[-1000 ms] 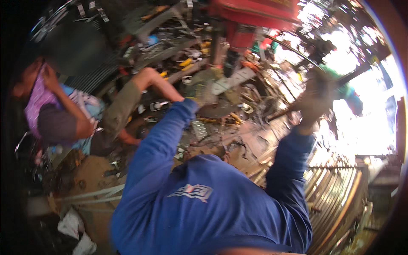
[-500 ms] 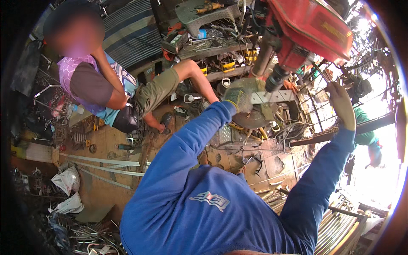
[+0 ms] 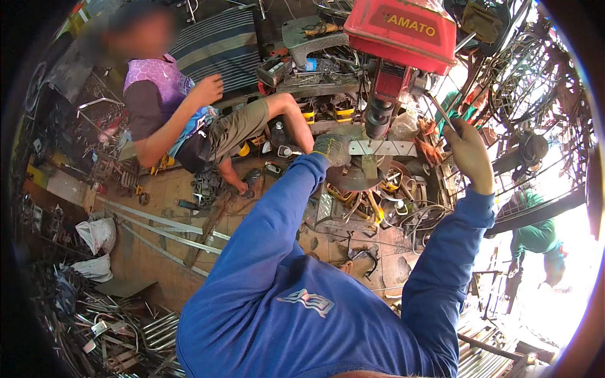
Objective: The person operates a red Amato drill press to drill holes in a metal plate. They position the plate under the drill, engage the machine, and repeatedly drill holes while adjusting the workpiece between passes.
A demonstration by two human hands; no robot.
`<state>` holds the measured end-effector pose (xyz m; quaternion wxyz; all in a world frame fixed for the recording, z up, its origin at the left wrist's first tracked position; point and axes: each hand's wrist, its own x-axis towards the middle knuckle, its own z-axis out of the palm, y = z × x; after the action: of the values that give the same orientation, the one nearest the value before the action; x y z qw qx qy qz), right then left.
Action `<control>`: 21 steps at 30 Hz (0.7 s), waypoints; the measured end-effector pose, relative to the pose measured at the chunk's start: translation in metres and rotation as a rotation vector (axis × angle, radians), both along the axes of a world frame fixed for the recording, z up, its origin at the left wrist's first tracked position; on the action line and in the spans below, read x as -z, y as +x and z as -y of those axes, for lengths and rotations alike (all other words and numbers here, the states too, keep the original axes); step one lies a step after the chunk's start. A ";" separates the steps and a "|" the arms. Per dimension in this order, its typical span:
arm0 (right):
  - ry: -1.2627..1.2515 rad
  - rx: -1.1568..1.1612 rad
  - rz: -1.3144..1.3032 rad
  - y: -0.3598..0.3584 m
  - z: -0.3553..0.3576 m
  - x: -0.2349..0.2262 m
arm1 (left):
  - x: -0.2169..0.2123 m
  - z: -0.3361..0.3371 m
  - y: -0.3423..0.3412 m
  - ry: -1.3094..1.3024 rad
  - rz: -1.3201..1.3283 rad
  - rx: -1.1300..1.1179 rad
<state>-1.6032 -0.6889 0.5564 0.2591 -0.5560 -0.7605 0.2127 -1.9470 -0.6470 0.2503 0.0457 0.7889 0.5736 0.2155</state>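
My left hand, in a grey knitted glove, grips the left end of a flat pale metal strip. The strip lies across the round table of a red drill press. Just above the strip is the dark chuck; the tip of the bit is too small to make out. To the right, my bare right hand is closed around the drill press's feed lever.
A seated person in shorts is at the left, one foot near the press. Metal strips lie on the floor. Several tools crowd the bench behind. Metal stock is heaped at lower left. Another person in green is outside, right.
The whole view has shifted, so the press and my hands appear farther left. Both hands keep their holds. The seated person's hand has moved out from the head to in front of the chest.
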 end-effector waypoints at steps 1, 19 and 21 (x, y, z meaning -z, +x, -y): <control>-0.019 0.005 -0.003 0.002 -0.001 0.002 | -0.001 0.001 0.000 -0.076 -0.012 -0.017; 0.004 0.005 0.219 0.007 -0.034 -0.064 | -0.073 0.021 0.011 -0.268 -0.103 -0.001; -0.026 -0.009 0.187 0.007 -0.035 -0.065 | -0.073 0.022 0.011 -0.039 0.017 0.082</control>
<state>-1.5960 -0.6541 0.6218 0.1789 -0.5733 -0.7811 0.1709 -1.9365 -0.6689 0.3231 0.0746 0.8089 0.5446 0.2089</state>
